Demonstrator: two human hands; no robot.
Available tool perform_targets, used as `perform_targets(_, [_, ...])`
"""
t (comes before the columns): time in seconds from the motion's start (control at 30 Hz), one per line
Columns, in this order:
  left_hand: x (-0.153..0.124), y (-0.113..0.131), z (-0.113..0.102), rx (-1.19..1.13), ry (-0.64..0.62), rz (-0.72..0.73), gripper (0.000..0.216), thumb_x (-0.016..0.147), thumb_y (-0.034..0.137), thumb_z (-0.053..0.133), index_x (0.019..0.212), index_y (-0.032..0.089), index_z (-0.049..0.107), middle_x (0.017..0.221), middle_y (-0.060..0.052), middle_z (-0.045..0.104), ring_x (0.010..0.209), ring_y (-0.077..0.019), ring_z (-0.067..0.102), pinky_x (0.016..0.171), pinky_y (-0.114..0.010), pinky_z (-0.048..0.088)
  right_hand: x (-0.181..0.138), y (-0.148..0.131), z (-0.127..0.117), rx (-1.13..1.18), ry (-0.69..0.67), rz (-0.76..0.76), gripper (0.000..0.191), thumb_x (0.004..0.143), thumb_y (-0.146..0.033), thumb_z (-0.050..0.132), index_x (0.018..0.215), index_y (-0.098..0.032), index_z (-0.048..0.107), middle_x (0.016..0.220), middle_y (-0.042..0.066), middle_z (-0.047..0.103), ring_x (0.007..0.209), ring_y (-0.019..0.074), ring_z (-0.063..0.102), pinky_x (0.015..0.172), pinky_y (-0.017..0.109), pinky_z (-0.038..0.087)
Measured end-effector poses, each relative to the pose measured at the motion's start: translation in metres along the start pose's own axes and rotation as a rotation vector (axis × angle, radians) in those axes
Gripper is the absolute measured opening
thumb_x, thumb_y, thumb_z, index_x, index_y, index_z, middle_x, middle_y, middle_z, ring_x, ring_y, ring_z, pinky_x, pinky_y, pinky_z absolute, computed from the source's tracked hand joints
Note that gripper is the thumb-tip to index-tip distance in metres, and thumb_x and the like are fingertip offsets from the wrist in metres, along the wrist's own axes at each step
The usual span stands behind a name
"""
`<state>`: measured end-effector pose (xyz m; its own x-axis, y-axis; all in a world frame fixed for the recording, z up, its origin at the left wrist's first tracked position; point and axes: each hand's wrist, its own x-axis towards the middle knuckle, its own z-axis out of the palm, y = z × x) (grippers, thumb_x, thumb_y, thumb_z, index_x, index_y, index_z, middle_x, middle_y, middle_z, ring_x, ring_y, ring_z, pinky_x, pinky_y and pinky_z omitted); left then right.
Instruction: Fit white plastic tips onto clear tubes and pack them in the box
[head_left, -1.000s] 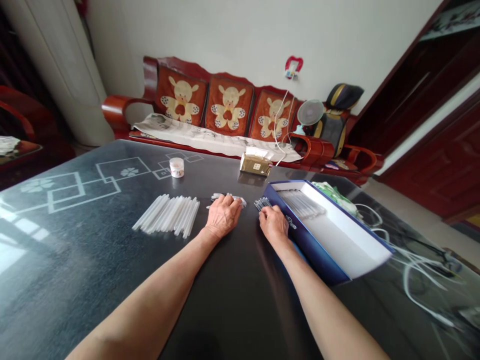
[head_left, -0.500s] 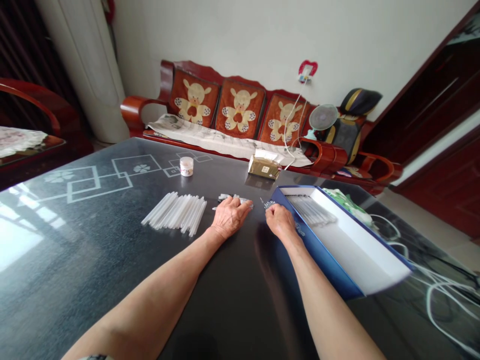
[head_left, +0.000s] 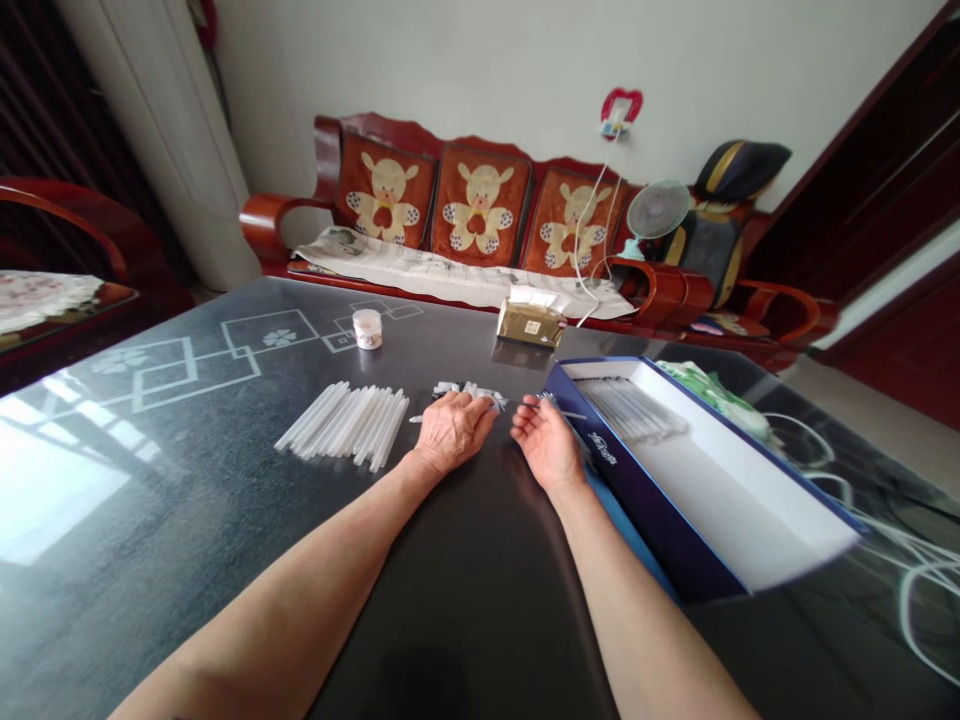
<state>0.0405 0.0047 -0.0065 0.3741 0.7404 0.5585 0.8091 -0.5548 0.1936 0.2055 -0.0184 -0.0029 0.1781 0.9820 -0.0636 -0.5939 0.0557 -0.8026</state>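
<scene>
My left hand [head_left: 454,432] rests palm down at the near side of a small pile of short white and clear pieces [head_left: 469,390], some with dark ends. Its fingers are bent together at the pile's right end; what they pinch is hidden. My right hand [head_left: 547,445] is turned partly palm up beside the blue box, fingers curled in around thin grey pieces [head_left: 551,399] whose kind is too small to tell. One thin rod [head_left: 574,415] sticks out to its right. Left of the pile lies a row of translucent white tubes [head_left: 341,425], like pen barrels.
A long blue box [head_left: 720,500] with a white inside stands on the right, thin clear sticks [head_left: 630,405] in its far end. Behind are a round white jar [head_left: 367,330] and a tissue box [head_left: 531,318]. A green-white bag [head_left: 712,400] and white cables [head_left: 911,590] lie rightmost.
My right hand has rolled from knuckles up to palm partly up, and its fingers have loosened around the thin pieces. My left hand stays at the pile. The view has shifted slightly.
</scene>
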Motion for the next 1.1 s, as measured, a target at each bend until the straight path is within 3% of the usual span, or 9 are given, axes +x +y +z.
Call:
perform_targets(0.17, [0.000, 0.000, 0.000, 0.004, -0.020, -0.004, 0.033, 0.097, 0.040, 0.038, 0.102, 0.024, 0.067, 0.084, -0.005, 0.064, 0.083, -0.0191, 0.057, 0.073, -0.028, 0.040, 0.005, 0.002, -0.003, -0.045, 0.006, -0.036, 0.025, 0.077, -0.044, 0.064, 0.075, -0.019, 0.061, 0.062, -0.002, 0.058, 0.056, 0.0105, 0.054, 0.052, 0.023, 0.044])
perform_targets(0.47, [-0.001, 0.000, -0.001, 0.003, -0.041, 0.054, 0.032, 0.096, 0.039, 0.040, 0.107, 0.024, 0.066, 0.084, -0.005, 0.065, 0.083, -0.0193, 0.058, 0.073, -0.028, 0.042, 0.003, 0.006, -0.001, -0.192, -0.086, -0.049, 0.030, 0.074, -0.048, 0.065, 0.077, -0.018, 0.064, 0.062, -0.001, 0.061, 0.053, 0.0108, 0.053, 0.050, 0.023, 0.044])
perform_targets(0.63, [-0.001, 0.003, -0.003, -0.005, -0.081, 0.116, 0.035, 0.097, 0.042, 0.038, 0.115, 0.026, 0.064, 0.082, -0.004, 0.064, 0.079, -0.0179, 0.059, 0.071, -0.027, 0.043, 0.001, 0.012, -0.001, -0.341, -0.159, -0.122, 0.032, 0.077, -0.049, 0.064, 0.089, -0.020, 0.069, 0.065, -0.002, 0.062, 0.055, 0.0096, 0.052, 0.050, 0.021, 0.044])
perform_targets(0.77, [0.000, 0.003, -0.003, -0.010, -0.059, 0.104, 0.037, 0.097, 0.044, 0.037, 0.112, 0.027, 0.066, 0.079, -0.004, 0.063, 0.077, -0.0173, 0.057, 0.068, -0.026, 0.041, 0.001, 0.016, 0.001, -0.572, -0.127, -0.212, 0.032, 0.079, -0.048, 0.065, 0.099, -0.023, 0.070, 0.071, -0.002, 0.064, 0.058, 0.0101, 0.053, 0.047, 0.019, 0.043])
perform_targets(0.97, [0.001, -0.003, -0.002, 0.072, 0.009, -0.025, 0.033, 0.096, 0.041, 0.041, 0.094, 0.027, 0.071, 0.074, -0.003, 0.062, 0.076, -0.0184, 0.055, 0.063, -0.027, 0.036, 0.006, 0.007, 0.000, -0.114, 0.099, -0.170, 0.028, 0.068, -0.038, 0.074, 0.087, -0.021, 0.063, 0.076, -0.002, 0.068, 0.064, 0.0099, 0.063, 0.049, 0.017, 0.046])
perform_targets(1.1, [0.002, -0.004, -0.003, 0.086, 0.023, 0.000, 0.034, 0.096, 0.042, 0.040, 0.098, 0.028, 0.071, 0.074, -0.003, 0.062, 0.075, -0.0181, 0.053, 0.064, -0.027, 0.036, 0.008, 0.004, -0.002, -0.040, 0.123, -0.147, 0.027, 0.062, -0.032, 0.079, 0.080, -0.018, 0.064, 0.074, -0.001, 0.070, 0.066, 0.0102, 0.066, 0.055, 0.019, 0.051])
